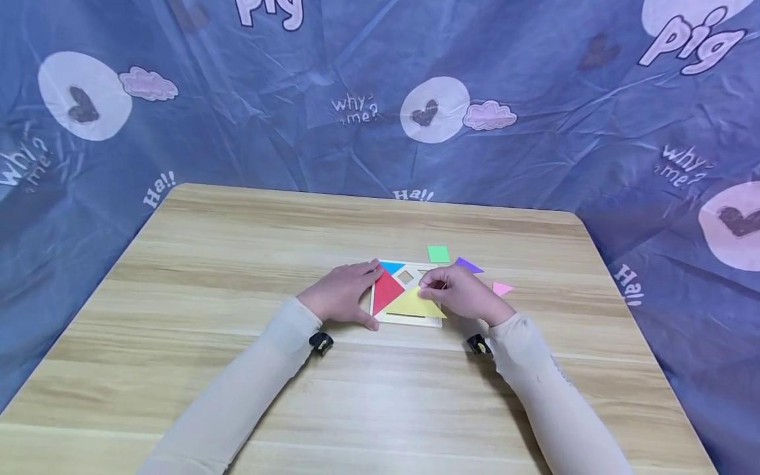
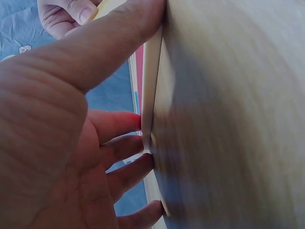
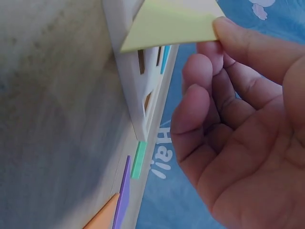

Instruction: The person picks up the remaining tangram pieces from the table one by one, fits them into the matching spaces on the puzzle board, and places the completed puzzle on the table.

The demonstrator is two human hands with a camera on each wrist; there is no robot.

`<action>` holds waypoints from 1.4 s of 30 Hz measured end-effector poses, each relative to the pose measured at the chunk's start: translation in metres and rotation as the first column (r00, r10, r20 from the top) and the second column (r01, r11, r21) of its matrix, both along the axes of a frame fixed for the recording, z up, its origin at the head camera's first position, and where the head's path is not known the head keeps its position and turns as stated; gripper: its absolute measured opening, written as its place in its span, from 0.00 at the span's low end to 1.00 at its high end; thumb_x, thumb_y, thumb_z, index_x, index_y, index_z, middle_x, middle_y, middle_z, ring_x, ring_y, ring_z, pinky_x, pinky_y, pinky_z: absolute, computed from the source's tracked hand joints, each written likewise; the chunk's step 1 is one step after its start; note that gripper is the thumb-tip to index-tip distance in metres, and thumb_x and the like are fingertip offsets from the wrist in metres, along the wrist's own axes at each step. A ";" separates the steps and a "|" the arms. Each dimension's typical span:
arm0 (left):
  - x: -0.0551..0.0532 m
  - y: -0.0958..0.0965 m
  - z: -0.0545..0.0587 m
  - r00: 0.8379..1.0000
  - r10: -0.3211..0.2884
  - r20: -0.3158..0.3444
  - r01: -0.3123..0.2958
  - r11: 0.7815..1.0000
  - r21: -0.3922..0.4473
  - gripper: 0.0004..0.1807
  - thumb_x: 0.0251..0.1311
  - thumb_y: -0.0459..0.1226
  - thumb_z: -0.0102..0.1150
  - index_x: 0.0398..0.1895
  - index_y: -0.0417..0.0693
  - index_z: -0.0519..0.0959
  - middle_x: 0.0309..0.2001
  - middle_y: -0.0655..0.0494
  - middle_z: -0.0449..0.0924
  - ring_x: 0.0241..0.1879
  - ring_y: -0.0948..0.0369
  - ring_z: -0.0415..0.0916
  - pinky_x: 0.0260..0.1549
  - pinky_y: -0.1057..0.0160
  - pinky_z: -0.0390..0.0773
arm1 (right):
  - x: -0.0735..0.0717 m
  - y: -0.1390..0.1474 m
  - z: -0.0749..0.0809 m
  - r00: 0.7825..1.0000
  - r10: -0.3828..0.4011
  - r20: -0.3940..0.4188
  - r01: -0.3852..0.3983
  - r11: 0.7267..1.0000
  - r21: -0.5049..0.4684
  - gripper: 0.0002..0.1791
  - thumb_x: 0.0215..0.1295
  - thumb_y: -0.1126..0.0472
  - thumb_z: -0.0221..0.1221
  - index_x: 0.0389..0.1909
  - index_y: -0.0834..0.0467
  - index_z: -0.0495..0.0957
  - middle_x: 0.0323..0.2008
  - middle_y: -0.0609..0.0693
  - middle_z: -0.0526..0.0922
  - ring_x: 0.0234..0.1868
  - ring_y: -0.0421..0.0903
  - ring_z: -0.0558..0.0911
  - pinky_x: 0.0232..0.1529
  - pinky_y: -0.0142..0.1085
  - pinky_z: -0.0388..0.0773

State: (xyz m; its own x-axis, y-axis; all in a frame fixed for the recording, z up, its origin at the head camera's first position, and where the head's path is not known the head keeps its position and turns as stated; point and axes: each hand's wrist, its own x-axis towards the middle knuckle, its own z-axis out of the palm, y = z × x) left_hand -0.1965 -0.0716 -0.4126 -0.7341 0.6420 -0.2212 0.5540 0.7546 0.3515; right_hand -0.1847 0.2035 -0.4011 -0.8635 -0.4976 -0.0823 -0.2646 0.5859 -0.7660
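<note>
A white tangram board (image 1: 410, 321) lies on the table, with a red triangle (image 1: 386, 293) and a blue triangle (image 1: 392, 266) in it and an open square slot near its middle. My left hand (image 1: 344, 293) rests along the board's left side, fingers spread, fingertips touching the edge and thumb at the near left corner. Between thumb and fingertips my right hand (image 1: 460, 290) pinches a large yellow triangle (image 1: 411, 303) at one corner. The triangle is tilted over the board's near part, its far tip past the rim in the right wrist view.
Beyond the board lies a green square (image 1: 438, 254). A purple piece (image 1: 469, 265) and a pink triangle (image 1: 501, 288) are to the right, past my right hand. The wooden table (image 1: 237, 231) ends at a blue printed cloth (image 1: 267, 119) behind.
</note>
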 end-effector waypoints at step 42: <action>0.000 0.000 -0.001 0.999 0.025 -0.024 -0.025 1.000 0.013 0.54 0.61 0.65 0.62 0.82 0.46 0.56 0.83 0.50 0.51 0.80 0.50 0.52 0.77 0.48 0.57 | 0.007 -0.020 -0.008 0.995 0.038 -0.087 -0.018 0.976 0.219 0.06 0.64 0.66 0.70 0.38 0.58 0.83 0.28 0.44 0.79 0.30 0.40 0.76 0.35 0.33 0.78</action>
